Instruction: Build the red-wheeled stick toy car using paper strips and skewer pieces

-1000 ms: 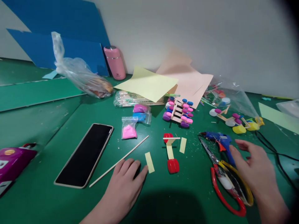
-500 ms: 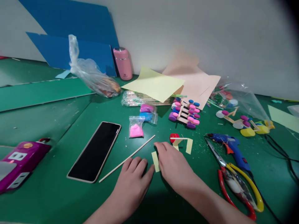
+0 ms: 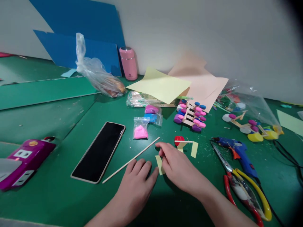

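Paper strip (image 3: 159, 164) lies on the green surface (image 3: 80, 205) between my two hands, and I judge the step in hand to be a close reach among small loose parts. My left hand (image 3: 137, 186) rests with fingers loosely spread and nothing visible in them, its thumb by the strip and the long stick (image 3: 132, 158) just beyond; my right hand (image 3: 181, 168) has partly curled fingers, hiding whether they hold anything. Lifting so flat a strip would call for a light fingertip pinch, clear of the nearby red piece (image 3: 179, 140).
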`<state>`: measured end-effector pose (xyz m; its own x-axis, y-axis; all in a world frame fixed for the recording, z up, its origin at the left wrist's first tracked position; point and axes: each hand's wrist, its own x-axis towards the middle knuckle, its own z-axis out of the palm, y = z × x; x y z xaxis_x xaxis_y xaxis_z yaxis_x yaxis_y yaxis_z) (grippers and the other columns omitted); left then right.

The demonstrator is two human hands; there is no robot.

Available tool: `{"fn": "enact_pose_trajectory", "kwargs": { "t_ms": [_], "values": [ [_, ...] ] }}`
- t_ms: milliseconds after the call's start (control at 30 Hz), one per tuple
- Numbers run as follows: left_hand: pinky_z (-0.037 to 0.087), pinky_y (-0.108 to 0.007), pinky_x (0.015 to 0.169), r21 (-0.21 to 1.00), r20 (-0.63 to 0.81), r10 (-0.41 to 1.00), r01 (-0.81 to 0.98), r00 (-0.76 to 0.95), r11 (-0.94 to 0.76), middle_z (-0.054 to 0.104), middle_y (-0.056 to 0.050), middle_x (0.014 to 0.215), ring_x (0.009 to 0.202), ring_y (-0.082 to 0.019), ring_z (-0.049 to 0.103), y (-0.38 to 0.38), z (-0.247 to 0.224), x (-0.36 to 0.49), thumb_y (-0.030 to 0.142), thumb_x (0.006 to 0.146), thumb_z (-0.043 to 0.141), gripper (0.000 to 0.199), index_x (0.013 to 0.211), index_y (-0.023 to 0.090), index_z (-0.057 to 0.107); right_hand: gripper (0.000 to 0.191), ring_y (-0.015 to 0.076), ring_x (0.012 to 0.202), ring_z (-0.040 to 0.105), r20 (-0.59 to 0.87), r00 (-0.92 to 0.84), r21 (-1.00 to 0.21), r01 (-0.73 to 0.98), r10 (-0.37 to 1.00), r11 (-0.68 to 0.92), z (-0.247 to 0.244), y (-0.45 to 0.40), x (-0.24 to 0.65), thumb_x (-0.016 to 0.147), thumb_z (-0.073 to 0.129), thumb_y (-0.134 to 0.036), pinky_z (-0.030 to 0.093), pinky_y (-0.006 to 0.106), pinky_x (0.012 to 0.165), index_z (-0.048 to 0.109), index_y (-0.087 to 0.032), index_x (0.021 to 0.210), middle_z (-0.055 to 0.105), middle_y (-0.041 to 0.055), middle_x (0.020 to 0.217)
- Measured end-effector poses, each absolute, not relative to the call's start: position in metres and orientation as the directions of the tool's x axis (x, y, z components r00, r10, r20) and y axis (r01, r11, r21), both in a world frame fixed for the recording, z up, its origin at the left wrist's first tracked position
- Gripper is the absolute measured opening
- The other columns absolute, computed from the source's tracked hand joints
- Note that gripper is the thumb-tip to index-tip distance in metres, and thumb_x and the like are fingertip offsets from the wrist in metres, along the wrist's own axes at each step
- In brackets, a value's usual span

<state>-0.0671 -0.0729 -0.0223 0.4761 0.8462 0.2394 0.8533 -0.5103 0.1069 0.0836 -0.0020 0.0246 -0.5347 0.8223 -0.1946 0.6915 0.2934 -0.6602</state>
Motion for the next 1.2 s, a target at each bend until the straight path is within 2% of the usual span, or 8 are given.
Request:
{"fn": "enact_pose_trajectory", "kwargs": {
  "t_ms": [333, 700, 933, 1067, 1200],
  "values": [
    [0.038, -0.045, 0.076, 0.122, 0.233, 0.847, 0.85, 0.477, -0.512, 0.058, -0.01, 0.093, 0.086, -0.026, 0.047, -0.073, -0.025, -0.068, 0.011, 0.076, 0.047, 0.029, 0.102, 0.019, 0.059, 0.046, 0.0159, 0.087, 0.052, -0.168, -0.537, -0.759, 0.606, 0.827, 0.239, 0.017, -0.001, 0.085, 0.078, 0.04, -0.003, 0.044, 0.031, 0.078, 0.04, -0.016, 0.122, 0.053, 0.0069, 0.099],
    [0.038, -0.044, 0.075, 0.103, 0.254, 0.843, 0.854, 0.474, -0.51, 0.059, -0.009, 0.09, 0.084, -0.025, 0.047, -0.074, -0.023, -0.068, 0.012, 0.076, 0.046, 0.027, 0.1, 0.019, 0.059, 0.05, 0.0158, 0.085, 0.053, -0.16, -0.527, -0.77, 0.596, 0.835, 0.228, 0.013, -0.004, 0.086, 0.077, 0.042, -0.005, 0.046, 0.032, 0.076, 0.037, -0.019, 0.124, 0.053, 0.0069, 0.102],
    [0.039, -0.044, 0.073, 0.105, 0.289, 0.834, 0.85, 0.471, -0.517, 0.059, -0.009, 0.088, 0.082, -0.025, 0.048, -0.071, -0.025, -0.066, 0.013, 0.077, 0.045, 0.026, 0.097, 0.019, 0.06, 0.05, 0.0156, 0.084, 0.053, -0.12, -0.524, -0.76, 0.595, 0.843, 0.262, 0.013, -0.001, 0.084, 0.076, 0.041, -0.001, 0.046, 0.032, 0.076, 0.04, -0.016, 0.123, 0.054, 0.0068, 0.098],
    [0.039, -0.045, 0.074, 0.154, 0.329, 0.817, 0.827, 0.474, -0.541, 0.059, -0.009, 0.087, 0.081, -0.024, 0.05, -0.073, -0.024, -0.07, 0.012, 0.078, 0.044, 0.027, 0.099, 0.018, 0.059, 0.049, 0.0151, 0.084, 0.053, -0.088, -0.521, -0.776, 0.571, 0.849, 0.27, 0.018, -0.007, 0.084, 0.077, 0.04, -0.001, 0.046, 0.03, 0.075, 0.04, -0.017, 0.123, 0.053, 0.0062, 0.098],
    [0.037, -0.046, 0.081, 0.287, 0.468, 0.79, 0.777, 0.396, -0.56, 0.057, -0.009, 0.089, 0.085, -0.022, 0.05, -0.083, -0.019, -0.077, 0.009, 0.077, 0.047, 0.024, 0.098, 0.015, 0.057, 0.045, 0.0134, 0.083, 0.053, 0.008, -0.536, -0.826, 0.472, 0.844, 0.307, 0.034, -0.016, 0.095, 0.079, 0.042, -0.005, 0.047, 0.027, 0.074, 0.042, -0.023, 0.121, 0.053, 0.0037, 0.096]
  ]
}}
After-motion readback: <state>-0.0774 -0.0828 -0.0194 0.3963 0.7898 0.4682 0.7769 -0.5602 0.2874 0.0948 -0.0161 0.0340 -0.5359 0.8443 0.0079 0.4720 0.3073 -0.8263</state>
